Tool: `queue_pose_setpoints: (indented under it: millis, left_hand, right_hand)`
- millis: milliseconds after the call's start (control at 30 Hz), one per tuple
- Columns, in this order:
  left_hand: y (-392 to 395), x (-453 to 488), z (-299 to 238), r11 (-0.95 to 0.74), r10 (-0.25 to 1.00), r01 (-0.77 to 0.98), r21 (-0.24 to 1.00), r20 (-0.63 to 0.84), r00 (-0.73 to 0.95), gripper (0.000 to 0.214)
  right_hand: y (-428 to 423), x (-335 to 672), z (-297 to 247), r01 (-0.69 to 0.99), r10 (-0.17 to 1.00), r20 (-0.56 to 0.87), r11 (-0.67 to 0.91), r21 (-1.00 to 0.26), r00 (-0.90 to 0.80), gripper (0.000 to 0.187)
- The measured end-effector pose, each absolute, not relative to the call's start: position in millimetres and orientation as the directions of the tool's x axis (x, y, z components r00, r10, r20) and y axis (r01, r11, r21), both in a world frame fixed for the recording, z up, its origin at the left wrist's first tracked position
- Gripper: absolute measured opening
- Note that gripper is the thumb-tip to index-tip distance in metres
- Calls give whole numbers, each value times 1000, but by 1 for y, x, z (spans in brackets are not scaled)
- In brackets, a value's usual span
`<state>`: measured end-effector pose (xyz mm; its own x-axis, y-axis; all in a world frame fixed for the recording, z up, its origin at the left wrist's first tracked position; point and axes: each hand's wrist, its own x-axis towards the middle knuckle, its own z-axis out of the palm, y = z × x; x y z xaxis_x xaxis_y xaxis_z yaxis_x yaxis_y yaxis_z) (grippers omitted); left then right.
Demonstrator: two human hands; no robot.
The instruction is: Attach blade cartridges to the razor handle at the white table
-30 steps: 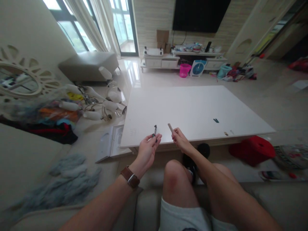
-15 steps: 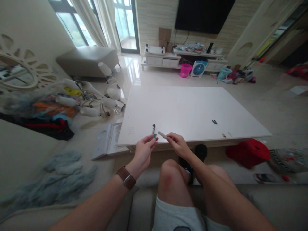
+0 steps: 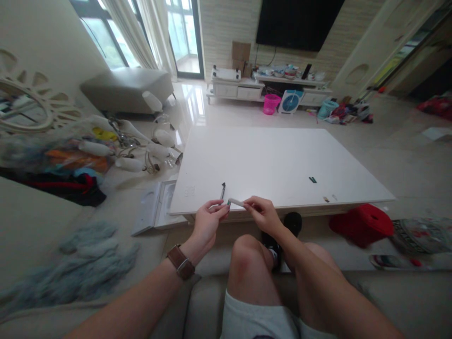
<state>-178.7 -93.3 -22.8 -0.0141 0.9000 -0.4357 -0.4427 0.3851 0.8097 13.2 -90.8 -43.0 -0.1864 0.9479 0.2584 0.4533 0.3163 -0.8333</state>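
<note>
Left hand (image 3: 207, 222) pinches small green piece (image 3: 229, 203), right hand (image 3: 263, 214) grips pale stick (image 3: 237, 202), tip close by — best keep both steady, aligned.

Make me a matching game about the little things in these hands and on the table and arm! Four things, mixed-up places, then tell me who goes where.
Things
1. pale stick
2. small green piece
3. two dark strips
4. brown strap

Places
A. lying on the white table
B. worn on the left arm
C. held in the right hand
D. at the fingertips of the left hand

Right pairs: 1-C, 2-D, 3-A, 4-B
</note>
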Motion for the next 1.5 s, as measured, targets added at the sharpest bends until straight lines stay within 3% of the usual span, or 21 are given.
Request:
queue_pose_setpoints:
  millis: [67,200,367,500,633,800,933,1100,1267,1433,1500]
  left_hand:
    - [-94,-179,-23,398,896,-430,811,-445,-9,46]
    - [-95,-179,-23,386,903,-408,827,-430,-18,45]
    - [-95,-179,-24,397,896,-410,821,-444,-21,45]
    - [-95,-179,-25,401,892,-421,814,-452,-24,45]
    - [-95,-179,-26,407,885,-432,805,-465,-33,45]
    - [-96,-179,-26,402,886,-442,802,-462,-34,46]
    - [-96,-179,-27,402,889,-436,805,-457,-25,46]
    - [-96,-178,-29,401,891,-429,809,-454,-24,47]
    - [-97,-178,-31,408,887,-433,804,-461,-19,48]
    - [-97,-177,-32,408,889,-438,801,-458,-11,49]
    - [-97,-177,-32,409,887,-442,798,-462,-14,48]
  right_hand:
    - [-91,12,-42,483,946,233,317,-816,-226,25]
    - [-88,14,-40,516,958,272,277,-811,-87,26]
    - [-89,18,-40,538,938,255,343,-770,-233,23]
    - [-89,19,-38,537,954,276,294,-791,-116,26]
    - [-88,21,-37,539,930,239,357,-763,-278,25]
    - [-87,22,-37,585,959,268,272,-764,-95,26]
    - [-88,22,-35,526,924,246,370,-766,-293,22]
    - [-87,27,-36,591,957,257,288,-754,-137,24]
    - [-91,27,-38,527,932,198,337,-780,-304,23]
    - [-88,27,-38,600,967,226,250,-760,-116,25]
    - [-89,27,-35,563,954,244,300,-770,-175,24]
